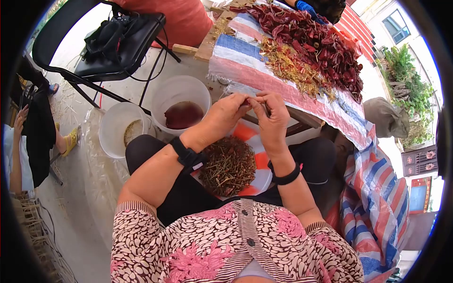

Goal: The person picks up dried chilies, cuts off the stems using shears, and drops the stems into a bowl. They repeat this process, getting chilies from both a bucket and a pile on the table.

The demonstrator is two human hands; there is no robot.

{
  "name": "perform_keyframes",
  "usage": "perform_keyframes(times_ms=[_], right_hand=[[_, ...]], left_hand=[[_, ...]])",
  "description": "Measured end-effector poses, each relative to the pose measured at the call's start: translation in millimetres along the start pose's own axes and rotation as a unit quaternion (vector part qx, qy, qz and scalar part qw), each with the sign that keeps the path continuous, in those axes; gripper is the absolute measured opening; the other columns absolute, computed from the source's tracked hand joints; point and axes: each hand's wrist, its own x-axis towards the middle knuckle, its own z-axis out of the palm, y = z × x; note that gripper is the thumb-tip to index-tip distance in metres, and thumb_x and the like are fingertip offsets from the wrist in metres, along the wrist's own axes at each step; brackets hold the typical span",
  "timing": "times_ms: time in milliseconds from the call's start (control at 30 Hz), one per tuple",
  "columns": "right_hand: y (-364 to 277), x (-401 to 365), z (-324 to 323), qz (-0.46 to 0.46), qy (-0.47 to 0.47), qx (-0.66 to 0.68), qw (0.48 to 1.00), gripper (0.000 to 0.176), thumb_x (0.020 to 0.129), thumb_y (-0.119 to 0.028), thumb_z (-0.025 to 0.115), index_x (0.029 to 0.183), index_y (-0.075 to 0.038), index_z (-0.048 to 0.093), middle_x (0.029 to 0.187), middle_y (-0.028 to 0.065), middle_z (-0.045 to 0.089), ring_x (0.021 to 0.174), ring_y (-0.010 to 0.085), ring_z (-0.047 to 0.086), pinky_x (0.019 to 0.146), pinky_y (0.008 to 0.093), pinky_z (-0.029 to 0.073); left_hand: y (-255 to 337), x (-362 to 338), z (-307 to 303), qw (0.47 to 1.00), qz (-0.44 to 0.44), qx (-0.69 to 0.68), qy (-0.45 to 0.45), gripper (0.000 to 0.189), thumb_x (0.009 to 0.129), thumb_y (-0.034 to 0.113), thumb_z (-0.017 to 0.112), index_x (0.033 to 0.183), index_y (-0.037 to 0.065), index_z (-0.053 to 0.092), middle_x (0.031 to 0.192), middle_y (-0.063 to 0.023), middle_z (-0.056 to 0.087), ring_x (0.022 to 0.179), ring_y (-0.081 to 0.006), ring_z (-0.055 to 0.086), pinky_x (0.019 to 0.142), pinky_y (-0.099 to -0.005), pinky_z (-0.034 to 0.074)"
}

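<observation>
My left hand [225, 115] and my right hand [272, 115] meet at the table's near edge, fingers pinched together. Between the fingertips shows a bit of a dried red chili pepper [247, 101], mostly covered by the fingers. Below them, between my knees, a red and white basin [262, 175] holds a heap of chili stems [229, 167]. Just beyond my hands, a large pile of dried red chilies [302, 35] lies on a striped woven sheet [245, 66], with loose yellow seeds [288, 66] along its near side.
Left of my hands stand a translucent bucket [163, 92] with dark red contents and another white bucket [109, 134]. A black folding chair [108, 66] carries a black bag. A red sack [174, 19] sits behind. Another person's blue glove [309, 8] is at the pile's far side.
</observation>
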Motion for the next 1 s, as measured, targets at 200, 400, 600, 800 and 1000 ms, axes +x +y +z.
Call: perform_keyframes(times_ms=[200, 400, 600, 800, 1000], right_hand=[[-1.9, -11.1, 8.8, 0.004, -0.006, 0.043, 0.999, 0.01, 0.086, -0.011, 0.067, 0.089, -0.004, 0.061, 0.081, 0.0063, 0.063, 0.058, 0.0168, 0.056, 0.055, 0.0253, 0.045], [-14.2, -8.2, -14.6, 0.403, -0.061, 0.43, 0.806, 0.017, 0.093, -0.021, 0.062, 0.088, -0.006, 0.056, 0.074, 0.0012, 0.06, 0.046, 0.0051, 0.042, 0.043, 0.0205, 0.035], [-3.0, -14.2, -24.4, 0.5, -0.103, 0.606, 0.61, 0.012, 0.094, -0.019, 0.059, 0.088, -0.008, 0.057, 0.078, -0.0006, 0.06, 0.044, 0.0023, 0.038, 0.04, 0.02, 0.033], [19.9, -26.4, -23.0, 0.535, -0.172, 0.731, 0.387, 0.018, 0.097, -0.024, 0.054, 0.09, -0.009, 0.058, 0.079, 0.0014, 0.061, 0.043, 0.0022, 0.036, 0.04, 0.019, 0.031], [-3.3, -27.3, -28.2, 0.505, -0.076, 0.619, 0.598, 0.026, 0.096, -0.033, 0.055, 0.085, -0.009, 0.055, 0.077, 0.0009, 0.061, 0.044, 0.0045, 0.037, 0.041, 0.0199, 0.031]], left_hand=[[14.9, -4.8, -6.1, 0.969, -0.193, -0.129, -0.082, 0.015, 0.096, 0.014, 0.054, 0.097, 0.0, 0.059, 0.069, -0.0037, 0.05, 0.066, -0.0111, 0.046, 0.059, -0.0271, 0.041], [27.0, -4.4, -17.1, 0.971, -0.14, -0.15, -0.122, 0.018, 0.096, 0.017, 0.054, 0.093, 0.0, 0.058, 0.066, -0.0009, 0.047, 0.062, -0.0102, 0.041, 0.057, -0.0258, 0.038], [30.9, -8.1, -20.1, 0.99, -0.027, -0.075, -0.115, 0.016, 0.094, 0.015, 0.058, 0.095, -0.001, 0.058, 0.067, -0.0056, 0.049, 0.062, -0.0133, 0.044, 0.058, -0.0283, 0.041], [26.0, -16.1, -17.5, 0.988, 0.011, -0.104, -0.115, 0.015, 0.093, 0.012, 0.058, 0.101, 0.0, 0.059, 0.076, -0.0081, 0.057, 0.067, -0.015, 0.051, 0.063, -0.0282, 0.044], [17.3, -17.6, -22.7, 0.985, -0.092, -0.095, -0.114, 0.019, 0.092, 0.008, 0.057, 0.11, 0.002, 0.058, 0.086, -0.0107, 0.061, 0.075, -0.0152, 0.057, 0.071, -0.0272, 0.047]])
